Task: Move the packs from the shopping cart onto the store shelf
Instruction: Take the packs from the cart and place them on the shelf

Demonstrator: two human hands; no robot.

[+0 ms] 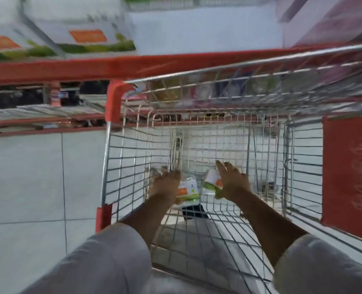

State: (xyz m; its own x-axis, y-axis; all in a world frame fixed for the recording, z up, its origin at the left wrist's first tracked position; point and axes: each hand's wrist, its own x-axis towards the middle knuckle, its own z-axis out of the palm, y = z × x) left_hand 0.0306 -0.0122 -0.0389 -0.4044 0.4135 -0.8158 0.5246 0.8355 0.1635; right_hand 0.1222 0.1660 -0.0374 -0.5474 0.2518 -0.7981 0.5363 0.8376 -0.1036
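Both my arms reach down into the wire shopping cart (pixel 133 158). On the cart's bottom lie two small packs, white with green and orange print. My left hand (pixel 165 183) rests on the left pack (pixel 187 190), its fingers curled over the pack's left side. My right hand (pixel 232 179) lies on the right pack (pixel 211 179) with its fingers spread, partly covering it. The frame is blurred, so how firmly either hand grips is unclear. The store shelf (pixel 69 68) with a red edge runs across the top, and similar white packs (pixel 86 39) lie on it.
The cart has red corner guards (pixel 114 100) and a red panel (pixel 349 172) on its right side. A lower shelf (pixel 38 122) holds stacked goods at the left. Pale floor tiles (pixel 27 177) lie left of the cart. A dark object (pixel 193 211) lies under the cart's mesh.
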